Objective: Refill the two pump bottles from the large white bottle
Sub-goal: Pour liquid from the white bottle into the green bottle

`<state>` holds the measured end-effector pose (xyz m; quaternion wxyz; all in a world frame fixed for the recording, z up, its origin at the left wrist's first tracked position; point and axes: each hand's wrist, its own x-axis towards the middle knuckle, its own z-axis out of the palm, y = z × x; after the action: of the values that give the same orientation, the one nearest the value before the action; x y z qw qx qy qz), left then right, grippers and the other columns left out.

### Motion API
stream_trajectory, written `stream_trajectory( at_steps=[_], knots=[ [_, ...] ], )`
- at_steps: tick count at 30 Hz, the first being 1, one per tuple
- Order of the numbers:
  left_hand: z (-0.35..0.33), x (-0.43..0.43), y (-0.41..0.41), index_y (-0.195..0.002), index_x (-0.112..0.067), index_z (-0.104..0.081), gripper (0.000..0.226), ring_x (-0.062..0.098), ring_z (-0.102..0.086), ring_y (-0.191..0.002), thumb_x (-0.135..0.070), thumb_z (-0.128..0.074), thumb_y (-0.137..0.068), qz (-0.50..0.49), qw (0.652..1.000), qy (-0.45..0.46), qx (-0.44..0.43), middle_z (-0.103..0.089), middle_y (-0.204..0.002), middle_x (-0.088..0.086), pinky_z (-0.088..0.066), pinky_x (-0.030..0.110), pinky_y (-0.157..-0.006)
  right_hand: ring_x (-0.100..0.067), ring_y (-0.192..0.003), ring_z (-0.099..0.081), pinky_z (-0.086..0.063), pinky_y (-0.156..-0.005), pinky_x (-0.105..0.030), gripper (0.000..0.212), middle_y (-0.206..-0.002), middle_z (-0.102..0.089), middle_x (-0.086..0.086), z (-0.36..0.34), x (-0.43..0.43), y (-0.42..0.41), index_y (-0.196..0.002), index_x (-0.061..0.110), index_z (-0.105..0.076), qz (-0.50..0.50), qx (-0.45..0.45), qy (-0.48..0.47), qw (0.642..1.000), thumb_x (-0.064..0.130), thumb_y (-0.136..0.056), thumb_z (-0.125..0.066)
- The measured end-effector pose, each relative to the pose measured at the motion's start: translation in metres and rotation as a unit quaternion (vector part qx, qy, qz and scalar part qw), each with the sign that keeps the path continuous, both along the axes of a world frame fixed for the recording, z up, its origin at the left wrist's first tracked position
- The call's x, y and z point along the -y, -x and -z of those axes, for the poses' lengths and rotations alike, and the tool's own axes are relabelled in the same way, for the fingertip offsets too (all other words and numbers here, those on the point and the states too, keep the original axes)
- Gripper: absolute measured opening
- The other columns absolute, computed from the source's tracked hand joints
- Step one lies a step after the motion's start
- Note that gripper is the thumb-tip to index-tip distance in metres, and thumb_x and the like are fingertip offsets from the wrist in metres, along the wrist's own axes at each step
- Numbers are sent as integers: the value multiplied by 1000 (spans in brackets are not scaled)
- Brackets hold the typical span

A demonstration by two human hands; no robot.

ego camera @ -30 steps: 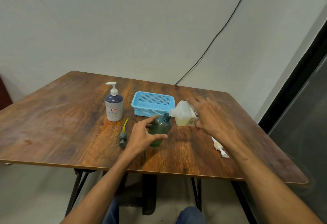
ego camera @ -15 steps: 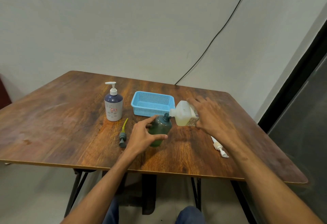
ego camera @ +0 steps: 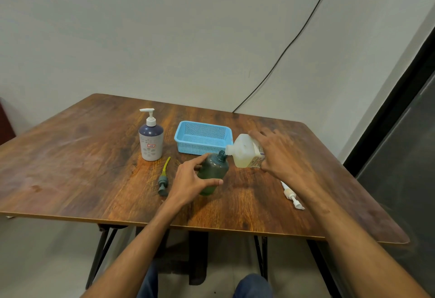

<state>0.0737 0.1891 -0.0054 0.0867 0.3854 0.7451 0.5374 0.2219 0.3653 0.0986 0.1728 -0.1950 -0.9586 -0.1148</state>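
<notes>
- Desk (ego camera: 70, 168): brown wood grain, carries everything below. I take the blue basket (ego camera: 203, 139) as my landmark; it sits toward the far side of the desk.
- Left of the basket: purple-and-grey pump bottle (ego camera: 151, 142), upright, white pump fitted, small red-edged label on its front.
- Nearer me and left of the basket: a loose green pump (ego camera: 163, 180) with a yellow tube, lying flat on the desk.
- Left hand (ego camera: 190, 182): in front of the basket, fingers and thumb curled round the green bottle (ego camera: 213, 172), thumb across its near side.
- Green bottle: just in front of the basket's near wall, pump off, mouth up, leaning slightly to the right.
- Large white bottle (ego camera: 244, 152): at the basket's right near corner, tipped on its side, neck pointing left and meeting the green bottle's mouth. Pale yellowish liquid shows in its lower half. I cannot tell whether any is flowing.
- Right hand (ego camera: 280, 156): right of the basket, clamped over the white bottle's base end, fingers spread across the top.
- Right of the basket and nearer me: a loose white pump (ego camera: 292, 195), flat on the desk, partly hidden by my right forearm.
- Behind the basket: a black cable (ego camera: 294, 38) runs up the wall.
</notes>
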Motion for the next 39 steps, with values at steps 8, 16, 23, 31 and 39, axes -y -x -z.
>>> stream_trajectory(
  at_steps=[8,16,23,31,39],
  knots=[
    [-1,0,-1,-146,-22,-49,91,14,-55,-119,-33,-91,-67,4,1000,-3,1,-59,-140,3,-53,39,-102,-27,-108,-55,-44,-88,-41,77,-121,-58,-2,-2,1,0,-141,29,-46,4,4,2,1000,29,-74,-82],
    [-2,0,-2,-147,-22,-49,90,16,-55,-121,-31,-91,-68,6,1000,-3,8,-57,-142,3,-52,42,-103,-27,-107,-55,-47,-89,-42,78,-120,-59,-2,0,1,0,-142,29,-46,6,3,0,1000,26,-73,-82],
    [-1,0,-1,-146,-21,-49,91,15,-55,-120,-33,-92,-66,3,1000,-4,6,-59,-141,3,-52,42,-103,-26,-105,-55,-48,-87,-42,75,-117,-59,-1,-1,0,0,-139,29,-48,1,-2,7,1000,26,-72,-82],
    [-1,-1,-1,-146,-22,-51,92,17,-56,-120,-35,-93,-65,1,1000,-6,3,-60,-140,2,-53,41,-102,-27,-104,-55,-48,-87,-44,75,-117,-59,-2,-2,0,0,-139,29,-48,4,-2,13,1000,25,-72,-82],
    [-1,-1,-1,-146,-22,-49,91,15,-55,-120,-33,-92,-67,5,1000,-5,6,-58,-142,3,-53,39,-102,-26,-106,-54,-44,-88,-41,75,-120,-58,-1,-3,1,-2,-141,28,-47,3,2,10,1000,27,-74,-81]
  ],
)
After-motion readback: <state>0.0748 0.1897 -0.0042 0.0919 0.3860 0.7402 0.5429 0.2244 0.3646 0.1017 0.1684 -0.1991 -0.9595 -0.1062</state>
